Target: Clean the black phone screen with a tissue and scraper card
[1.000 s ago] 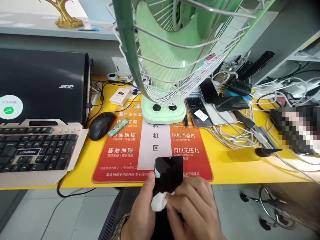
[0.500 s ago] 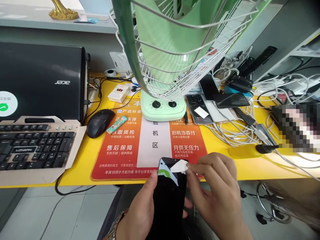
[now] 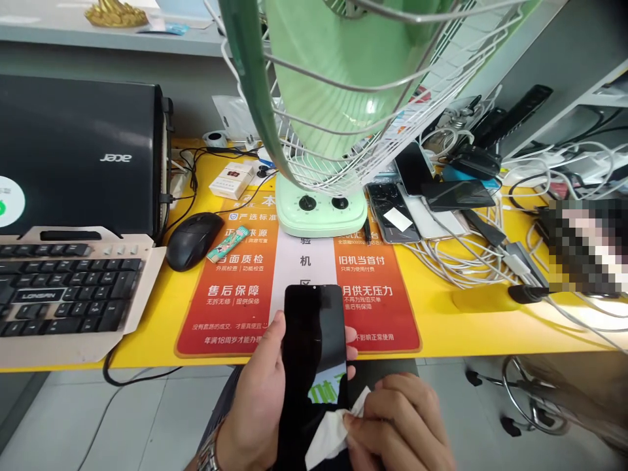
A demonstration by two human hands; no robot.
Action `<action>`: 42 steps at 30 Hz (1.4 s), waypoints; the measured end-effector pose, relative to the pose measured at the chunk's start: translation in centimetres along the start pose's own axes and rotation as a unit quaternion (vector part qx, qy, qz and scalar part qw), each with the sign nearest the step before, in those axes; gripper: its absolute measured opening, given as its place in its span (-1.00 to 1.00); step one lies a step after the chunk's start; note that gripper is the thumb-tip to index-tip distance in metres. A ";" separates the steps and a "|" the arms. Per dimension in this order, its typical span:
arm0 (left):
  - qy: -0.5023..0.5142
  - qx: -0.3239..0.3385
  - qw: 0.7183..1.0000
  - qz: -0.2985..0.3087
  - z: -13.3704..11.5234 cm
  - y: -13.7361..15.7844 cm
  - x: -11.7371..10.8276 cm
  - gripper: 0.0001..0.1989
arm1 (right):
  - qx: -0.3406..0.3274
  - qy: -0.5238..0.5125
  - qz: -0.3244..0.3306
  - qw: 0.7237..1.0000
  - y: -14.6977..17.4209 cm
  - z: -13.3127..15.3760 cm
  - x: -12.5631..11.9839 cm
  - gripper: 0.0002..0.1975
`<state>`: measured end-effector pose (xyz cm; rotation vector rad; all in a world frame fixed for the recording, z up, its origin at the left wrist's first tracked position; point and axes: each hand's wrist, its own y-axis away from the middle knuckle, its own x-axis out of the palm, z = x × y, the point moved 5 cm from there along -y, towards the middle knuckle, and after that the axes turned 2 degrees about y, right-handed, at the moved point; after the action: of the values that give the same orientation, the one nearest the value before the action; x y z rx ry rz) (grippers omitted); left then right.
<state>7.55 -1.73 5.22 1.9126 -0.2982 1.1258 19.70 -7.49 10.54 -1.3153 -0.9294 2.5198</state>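
L hand point(image 3: 250, 399) is gripping the blk phone point(image 3: 311, 347), thumb lying along one edge, fingertips curling round the other. Phone is sitting screen-up in that hand, at the table's near edge, its top end overlapping the red-orange mat point(image 3: 235, 320) in view. Screen is mostly dark, w/ a reflection of pale blue & green showing. R hand point(image 3: 400, 422) is pinching a white tissue point(image 3: 326, 435) btwn thumb & index, other fingers curling in; tissue is lying across the phone's lower pt.

Containers: white box point(image 3: 232, 180) is lying near the mat's far L corner, contents hidden. Yellow bottle point(image 3: 483, 298) w/ blk nozzle is lying on its side on the yellow table point(image 3: 451, 333), R of mat; can't tell what it's holding.

Green fan point(image 3: 318, 226) is standing at the mat's far end. Blk mouse point(image 3: 195, 241) & a small green-patterned item point(image 3: 228, 244) are lying side by side, L. Other phones point(image 3: 392, 219) are lying R of fan, white cables point(image 3: 436, 265) tangling just in front.
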 end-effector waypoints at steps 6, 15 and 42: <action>-0.013 0.073 0.996 -0.050 0.7 -0.4 -0.6 -0.53 | 0.066 -0.003 -0.031 0.997 -1.2 -2.2 0.0 -0.85; -0.037 0.040 0.991 -0.121 1.4 0.0 -0.5 -0.49 | 0.158 -0.018 -0.071 0.985 -3.8 -5.3 1.1 -0.89; -0.085 0.134 0.982 -0.100 0.3 -0.3 -1.5 -0.57 | 0.005 0.036 -0.024 0.999 -2.0 0.9 1.2 -0.83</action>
<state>7.10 -2.13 3.81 2.2266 -0.0455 0.9068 17.95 -5.82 11.26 -1.3536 -0.9213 2.4211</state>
